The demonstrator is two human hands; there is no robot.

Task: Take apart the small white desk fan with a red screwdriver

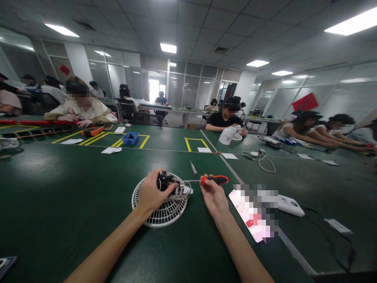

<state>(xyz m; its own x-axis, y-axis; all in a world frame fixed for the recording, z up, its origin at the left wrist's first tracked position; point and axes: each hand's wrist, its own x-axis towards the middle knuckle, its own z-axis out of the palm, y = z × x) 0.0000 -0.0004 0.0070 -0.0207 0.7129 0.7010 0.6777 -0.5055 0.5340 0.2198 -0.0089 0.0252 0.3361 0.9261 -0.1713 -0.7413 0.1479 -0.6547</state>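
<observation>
While the left hand (pixel 151 192) grips the motor (pixel 165 182) over the grille (pixel 160 225) on the tabletop (pixel 88 196), the right hand (pixel 214 194) holds the screwdriver (pixel 217 180) level, aimed at the motor; a firm brace and straight push should prevent slipping

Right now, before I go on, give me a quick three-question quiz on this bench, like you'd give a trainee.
1. The screwdriver handle in the right hand is: A, blue and white; B, orange and black; C, yellow and green?
2. True or false: the blue bin stands farther from the hands than the lit phone.
3. Fill in: the left hand holds a black mechanism over a round white ____.

Key: 1, B; 2, true; 3, grille.
</observation>
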